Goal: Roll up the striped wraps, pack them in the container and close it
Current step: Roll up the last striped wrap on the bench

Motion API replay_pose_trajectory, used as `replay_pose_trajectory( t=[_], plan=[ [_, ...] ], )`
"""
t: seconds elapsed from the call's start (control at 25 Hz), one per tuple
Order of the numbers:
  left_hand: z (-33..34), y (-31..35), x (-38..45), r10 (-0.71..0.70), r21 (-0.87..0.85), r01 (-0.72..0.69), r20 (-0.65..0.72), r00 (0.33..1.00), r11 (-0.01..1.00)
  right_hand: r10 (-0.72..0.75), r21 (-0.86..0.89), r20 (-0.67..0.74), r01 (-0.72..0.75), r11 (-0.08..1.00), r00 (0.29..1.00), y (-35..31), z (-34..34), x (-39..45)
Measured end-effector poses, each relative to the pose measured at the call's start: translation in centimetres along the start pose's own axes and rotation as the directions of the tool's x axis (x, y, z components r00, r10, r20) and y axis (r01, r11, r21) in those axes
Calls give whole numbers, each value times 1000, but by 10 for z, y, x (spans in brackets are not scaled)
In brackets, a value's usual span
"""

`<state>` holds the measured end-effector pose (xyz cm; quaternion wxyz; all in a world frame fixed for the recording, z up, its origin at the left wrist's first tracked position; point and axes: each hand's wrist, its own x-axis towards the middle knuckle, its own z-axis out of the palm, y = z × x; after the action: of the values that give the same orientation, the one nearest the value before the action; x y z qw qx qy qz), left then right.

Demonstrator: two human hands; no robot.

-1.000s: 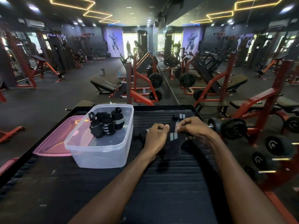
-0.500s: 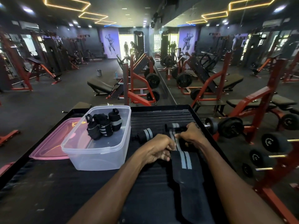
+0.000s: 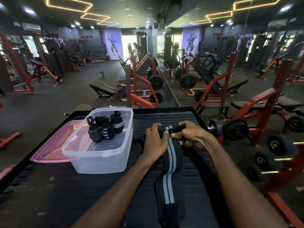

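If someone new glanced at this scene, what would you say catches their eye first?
Probably the two hands at the centre: the left hand and right hand grip the rolled end of a black wrap with grey stripes, whose loose tail trails toward the viewer across the dark table. Just left stands an open clear container holding rolled wraps, with its pink lid lying beside it.

Red weight benches (image 3: 213,89) stand along a wall mirror (image 3: 230,46). Dumbbells (image 3: 230,129) sit on a rack right of the black ribbed worktop (image 3: 82,195). Yellow strip lights (image 3: 69,7) glow overhead.
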<state>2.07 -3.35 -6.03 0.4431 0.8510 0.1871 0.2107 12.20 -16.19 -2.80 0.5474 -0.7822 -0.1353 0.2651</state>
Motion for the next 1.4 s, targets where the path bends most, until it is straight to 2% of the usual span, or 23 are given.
replay_pose_trajectory(
  t=[0.2, 0.4, 0.56, 0.68, 0.76, 0.88, 1.0, 1.2, 1.32, 1.4],
  plan=[
    [-1, -7, 7, -104, -126, 104, 11, 995, 986, -4, 9, 73, 3, 1000, 997, -5, -3, -8],
    [-3, -7, 5, -188, -325, 172, -18, 982, 930, -14, 8, -36, 14, 1000, 999, -2, -2, -5],
    [-4, -2, 3, -163, -393, 186, 91, 982, 901, -199, -133, -151, 180, 975, 968, 1, 0, -3],
    [-5, -2, 6, -124, -447, 161, 112, 986, 880, -258, -6, -169, 261, 965, 951, -2, -4, -4],
    [-6, 0, 5, -68, -486, 108, 100, 993, 867, -226, 115, -109, 238, 964, 968, -4, -5, -6],
    [-9, 3, 3, -24, -546, 61, 74, 997, 836, -221, 151, -30, 223, 963, 975, -5, -2, -4],
    [-13, 3, 4, -54, -599, 105, 102, 993, 794, -269, 87, -46, 272, 958, 962, -4, 2, 1],
    [-17, 1, 6, -88, -564, 136, 111, 990, 815, -443, -245, -125, 405, 881, 888, -1, 4, 6],
    [-17, 2, 6, -99, -579, 162, 139, 985, 799, -526, -156, -68, 512, 845, 848, -4, 8, 0],
    [-18, 6, 6, -101, -638, 184, 165, 981, 748, -572, -157, -98, 555, 817, 815, -4, 10, 0]
  ],
)
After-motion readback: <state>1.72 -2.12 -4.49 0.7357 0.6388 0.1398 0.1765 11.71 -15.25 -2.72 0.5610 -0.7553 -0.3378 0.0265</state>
